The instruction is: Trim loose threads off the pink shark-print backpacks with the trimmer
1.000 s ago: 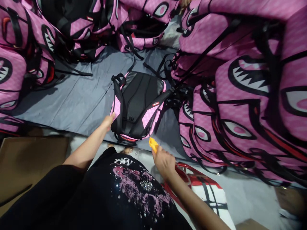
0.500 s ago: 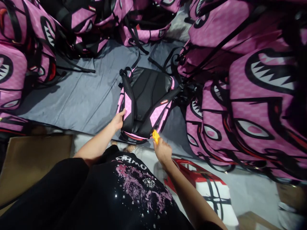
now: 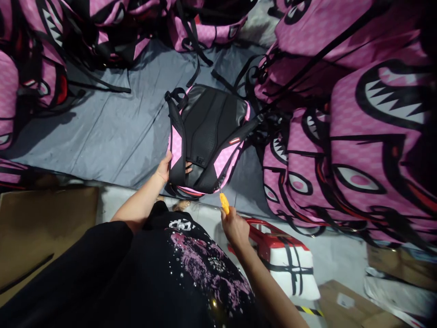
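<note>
A pink backpack with a black padded back panel (image 3: 208, 132) lies back-up on a grey sheet (image 3: 112, 136) in front of me. My left hand (image 3: 166, 166) grips its left shoulder strap near the bottom corner. In my right hand (image 3: 235, 226) is a small tool with a yellow handle (image 3: 224, 202); its thin metal tip points at the backpack's lower right edge.
Piles of matching pink backpacks with shark-mouth prints (image 3: 358, 132) surround the sheet on the right, the back and the left. A white and red bag (image 3: 290, 259) sits by my right arm. Cardboard (image 3: 41, 228) lies at the lower left, boxes (image 3: 399, 264) at the lower right.
My left hand has gone from touching the backpack's corner to closing around the left strap. My right hand with the yellow tool stays by the lower right edge.
</note>
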{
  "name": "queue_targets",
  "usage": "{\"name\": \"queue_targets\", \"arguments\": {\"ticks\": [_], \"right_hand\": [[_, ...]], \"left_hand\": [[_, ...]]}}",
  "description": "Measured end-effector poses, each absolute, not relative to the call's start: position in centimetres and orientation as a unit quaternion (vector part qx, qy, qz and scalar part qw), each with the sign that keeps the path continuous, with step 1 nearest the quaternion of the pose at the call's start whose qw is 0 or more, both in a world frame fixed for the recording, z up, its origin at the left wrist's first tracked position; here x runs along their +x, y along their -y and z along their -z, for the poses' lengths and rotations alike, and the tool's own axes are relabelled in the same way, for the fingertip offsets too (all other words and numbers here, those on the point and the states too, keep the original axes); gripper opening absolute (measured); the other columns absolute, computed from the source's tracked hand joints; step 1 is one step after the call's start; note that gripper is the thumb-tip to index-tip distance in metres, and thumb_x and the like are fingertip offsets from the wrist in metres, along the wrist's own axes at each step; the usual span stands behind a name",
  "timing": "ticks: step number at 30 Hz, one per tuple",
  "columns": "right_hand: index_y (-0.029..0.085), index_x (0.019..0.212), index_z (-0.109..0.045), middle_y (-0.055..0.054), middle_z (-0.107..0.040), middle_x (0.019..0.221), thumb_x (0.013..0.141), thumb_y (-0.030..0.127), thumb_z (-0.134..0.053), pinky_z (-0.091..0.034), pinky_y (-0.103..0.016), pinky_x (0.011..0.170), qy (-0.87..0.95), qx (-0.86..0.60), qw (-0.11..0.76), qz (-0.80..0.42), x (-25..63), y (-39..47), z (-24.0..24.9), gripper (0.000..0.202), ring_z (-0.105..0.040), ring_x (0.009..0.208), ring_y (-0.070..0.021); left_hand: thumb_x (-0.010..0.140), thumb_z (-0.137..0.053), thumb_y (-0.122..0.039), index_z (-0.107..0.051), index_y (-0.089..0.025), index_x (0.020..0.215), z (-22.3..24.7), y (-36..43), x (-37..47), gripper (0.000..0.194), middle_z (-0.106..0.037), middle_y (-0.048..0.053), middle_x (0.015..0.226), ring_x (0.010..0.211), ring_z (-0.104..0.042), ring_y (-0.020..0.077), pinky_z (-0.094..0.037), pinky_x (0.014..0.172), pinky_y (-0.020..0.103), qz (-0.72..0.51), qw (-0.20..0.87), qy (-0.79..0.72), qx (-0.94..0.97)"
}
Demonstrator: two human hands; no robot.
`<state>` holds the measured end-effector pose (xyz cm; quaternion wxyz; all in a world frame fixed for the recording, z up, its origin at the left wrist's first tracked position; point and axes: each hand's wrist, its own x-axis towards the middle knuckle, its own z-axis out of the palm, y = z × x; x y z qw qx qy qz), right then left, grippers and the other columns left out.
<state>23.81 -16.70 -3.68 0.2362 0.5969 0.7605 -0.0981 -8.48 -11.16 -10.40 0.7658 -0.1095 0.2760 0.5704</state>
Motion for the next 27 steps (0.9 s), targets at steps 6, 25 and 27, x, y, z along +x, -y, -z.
{"name": "queue_targets", "arguments": {"ticks": [6, 25, 27], "right_hand": [[0.014, 0.108, -0.056, -0.006, -0.066, 0.071, 0.104, 0.04, -0.039, -0.019, -0.025, 0.053, -0.693, 0.65, 0.262, 0.17, 24.0, 19.1, -1.2, 0.031, -0.062, 0.06, -0.0179], [0.015, 0.112, -0.057, -0.01, -0.069, 0.08, 0.104, 0.041, -0.035, -0.022, -0.027, 0.056, -0.639, 0.701, 0.234, 0.212, 21.4, 18.9, -1.5, 0.035, -0.065, 0.068, -0.0212], [0.015, 0.113, -0.057, -0.009, -0.069, 0.079, 0.105, 0.043, -0.034, -0.021, -0.027, 0.056, -0.638, 0.706, 0.227, 0.207, 21.2, 18.5, -0.9, 0.037, -0.064, 0.068, -0.0206]], "left_hand": [[0.089, -0.045, -0.07, -0.055, -0.012, 0.132, 10.2, 11.1, -8.4, 0.073, -0.071, 0.018, 0.113, 0.113, -0.067, 0.028, -0.046, 0.106, 0.052, -0.559, 0.767, -0.289, -0.124], [0.095, -0.032, -0.066, -0.052, -0.008, 0.136, 9.7, 11.0, -9.2, 0.074, -0.073, 0.019, 0.109, 0.114, -0.067, 0.0301, -0.052, 0.102, 0.049, -0.551, 0.775, -0.295, -0.09], [0.096, -0.029, -0.064, -0.052, -0.008, 0.136, 9.1, 11.4, -9.6, 0.073, -0.073, 0.019, 0.11, 0.116, -0.066, 0.0306, -0.051, 0.103, 0.049, -0.543, 0.779, -0.303, -0.078]]}}
